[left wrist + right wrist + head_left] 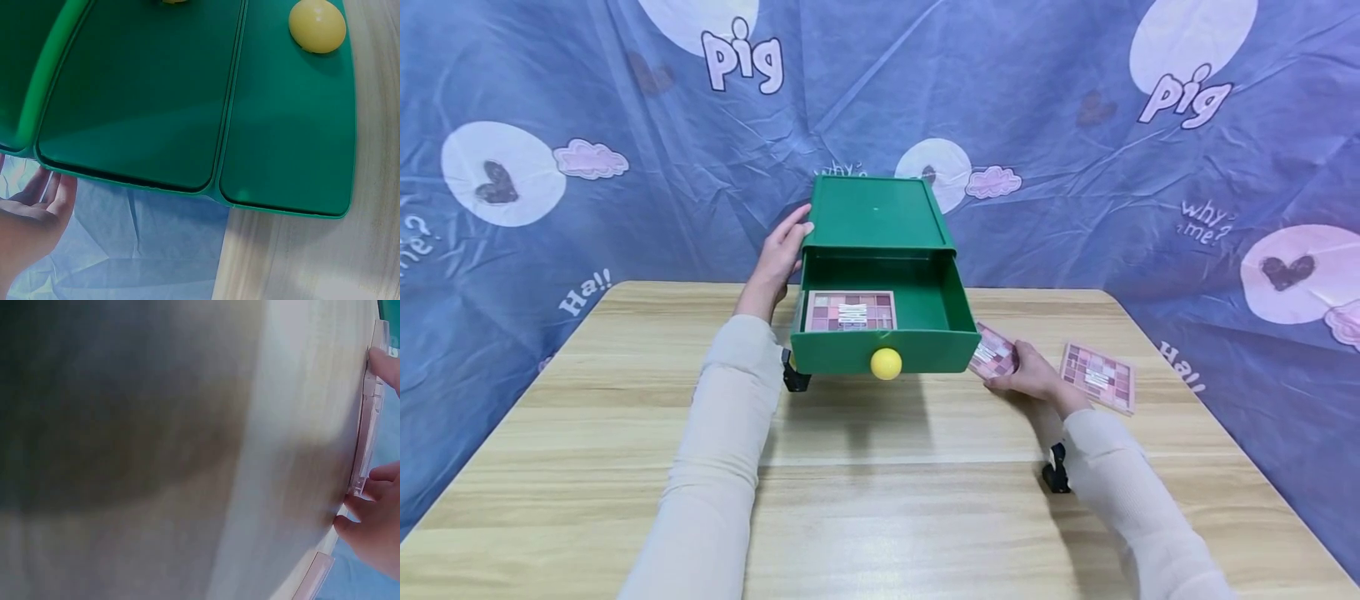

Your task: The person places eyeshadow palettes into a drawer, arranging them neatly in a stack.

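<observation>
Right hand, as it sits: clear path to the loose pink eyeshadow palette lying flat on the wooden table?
Probably yes: the loose pink eyeshadow palette lies uncovered just beside the right hand, but that hand already grips another palette.

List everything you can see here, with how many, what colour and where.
drawer box: 1, green, far middle of table, drawer pulled open
knob: 1, yellow, on drawer front
palette in drawer: 1, pink, lying flat inside
held palette: 1, pink, right of drawer
spare palette: 1, pink, on table further right
table: 1, light wood
backdrop: 1, blue, printed, behind
left hand: against box's left side
right hand: grips held palette
</observation>
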Demonstrator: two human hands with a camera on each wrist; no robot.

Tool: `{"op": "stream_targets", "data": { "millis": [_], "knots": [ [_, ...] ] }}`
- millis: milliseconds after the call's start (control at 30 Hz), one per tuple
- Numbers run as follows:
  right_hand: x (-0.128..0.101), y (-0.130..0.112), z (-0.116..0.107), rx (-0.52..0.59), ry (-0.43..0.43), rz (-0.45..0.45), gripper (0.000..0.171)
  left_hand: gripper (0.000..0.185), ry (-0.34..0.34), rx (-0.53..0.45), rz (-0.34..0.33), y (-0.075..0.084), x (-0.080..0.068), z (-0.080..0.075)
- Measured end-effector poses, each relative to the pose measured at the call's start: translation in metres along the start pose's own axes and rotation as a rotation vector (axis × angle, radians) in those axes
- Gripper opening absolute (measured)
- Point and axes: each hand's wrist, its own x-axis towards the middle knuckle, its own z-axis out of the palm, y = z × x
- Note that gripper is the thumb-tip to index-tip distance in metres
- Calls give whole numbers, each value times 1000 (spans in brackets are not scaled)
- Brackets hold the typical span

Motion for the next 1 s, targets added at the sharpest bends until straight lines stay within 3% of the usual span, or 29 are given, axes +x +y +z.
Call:
{"op": "stream_targets", "data": {
  "millis": [133, 300, 700, 1000],
  "knots": [
    [-5, 0, -1, -45, -4, 30, 99, 45, -9, -7, 1, -1, 0, 0],
    [-14, -3, -5, -79, 5, 4, 103, 45, -7, -14, 3, -1, 0, 0],
    [-35, -17, -15, -133, 20, -87, 95, 46, -5, 5, -10, 0, -1, 0],
    [-52, -32, -24, -158, -3, -109, 102, 46, -4, 7, -7, 0, -2, 0]
  ]
}}
